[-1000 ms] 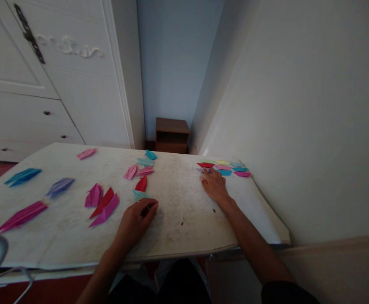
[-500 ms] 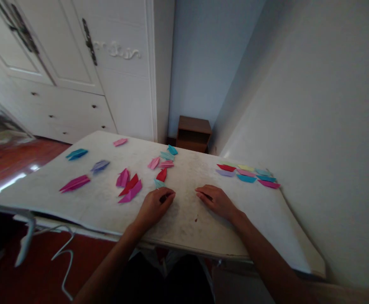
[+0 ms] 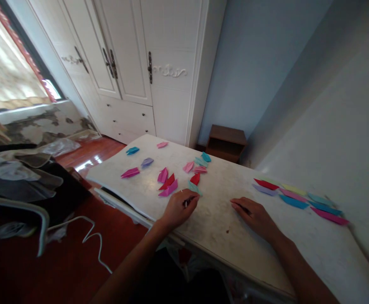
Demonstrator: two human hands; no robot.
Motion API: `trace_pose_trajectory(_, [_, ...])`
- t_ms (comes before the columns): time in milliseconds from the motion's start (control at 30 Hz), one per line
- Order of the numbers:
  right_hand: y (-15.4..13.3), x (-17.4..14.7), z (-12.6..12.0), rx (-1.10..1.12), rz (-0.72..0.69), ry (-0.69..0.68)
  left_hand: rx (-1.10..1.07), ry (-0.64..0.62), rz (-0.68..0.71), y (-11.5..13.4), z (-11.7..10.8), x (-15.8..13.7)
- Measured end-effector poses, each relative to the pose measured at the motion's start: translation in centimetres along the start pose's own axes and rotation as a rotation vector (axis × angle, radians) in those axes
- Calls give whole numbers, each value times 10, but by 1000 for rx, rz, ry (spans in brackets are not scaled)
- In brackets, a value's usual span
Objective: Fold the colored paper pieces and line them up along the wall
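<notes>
My left hand (image 3: 180, 207) rests on the white table (image 3: 216, 202) with its fingers curled in and the thumb tip against them; nothing shows in it. Just behind its fingertips lies a pale teal folded paper boat (image 3: 194, 187), with a red one (image 3: 195, 179) beyond. To the right, my right hand (image 3: 253, 214) lies on the tabletop, fingers and thumb pressed together, holding nothing visible. A gap of bare table separates the hands. Beyond the right hand, folded paper boats lie side by side in rows, among them a blue one (image 3: 293, 202) and a magenta one (image 3: 329, 216).
Several more folded papers lie scattered at the left, such as a magenta one (image 3: 130, 172) and a purple one (image 3: 147, 162). A wall bounds the right. A white wardrobe (image 3: 174, 105) and a brown cabinet (image 3: 227, 134) stand behind. A white cable (image 3: 89, 232) hangs at lower left.
My view has swung left, so the table and papers appear further right, and a window and clutter show at left. Both hands keep about the same pose and place on the table.
</notes>
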State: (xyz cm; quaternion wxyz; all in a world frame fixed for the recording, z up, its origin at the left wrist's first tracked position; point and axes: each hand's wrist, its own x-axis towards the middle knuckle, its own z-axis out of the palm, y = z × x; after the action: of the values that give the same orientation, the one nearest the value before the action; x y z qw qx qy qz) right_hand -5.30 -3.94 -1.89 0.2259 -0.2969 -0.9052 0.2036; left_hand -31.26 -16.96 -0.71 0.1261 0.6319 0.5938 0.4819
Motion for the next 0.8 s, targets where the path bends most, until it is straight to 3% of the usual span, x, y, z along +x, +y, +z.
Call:
trace_pose_trajectory(100, [3, -1, 1, -10, -1, -8, 161, 100, -41, -14, -23, -9])
trace_pose_trajectory(233, [2, -2, 2, -25, -7, -27, 405, 219, -266, -30, -56, -18])
trace_pose_trajectory(367, [1, -2, 2, -23, -18, -22, 517, 85, -431, -33, -73, -22])
trace_pose_trajectory(533, [1, -3, 3, 1, -18, -11, 515, -3, -373, -34, -73, -25])
trace_pose_trajectory(800, [0, -5, 6, 12, -7, -13, 245, -9, -342, -37, -81, -29])
